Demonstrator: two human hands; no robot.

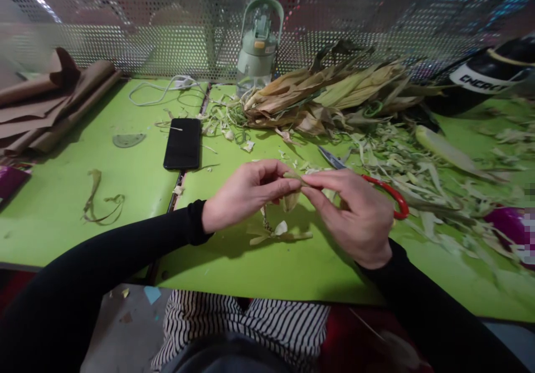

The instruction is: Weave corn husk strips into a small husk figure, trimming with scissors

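Observation:
My left hand [257,192] and my right hand [351,208] meet above the green table [225,261], fingertips nearly touching. Both pinch a small folded piece of pale green corn husk [293,176] between thumb and fingers. Below them on the table lies a small husk figure [278,235] with thin strips and a whitish bit; whether it joins the held piece I cannot tell. Scissors with a red handle [387,194] rest just beyond my right hand, which partly hides them; their blades [331,158] point away to the left.
A pile of dried corn husks [326,100] lies at the back, with husk scraps [401,161] scattered right. A water bottle [258,49], a phone [183,144], a white cable [161,90], brown paper [54,102] and a black bottle [480,77] stand or lie around. A perforated metal screen [167,27] closes the back.

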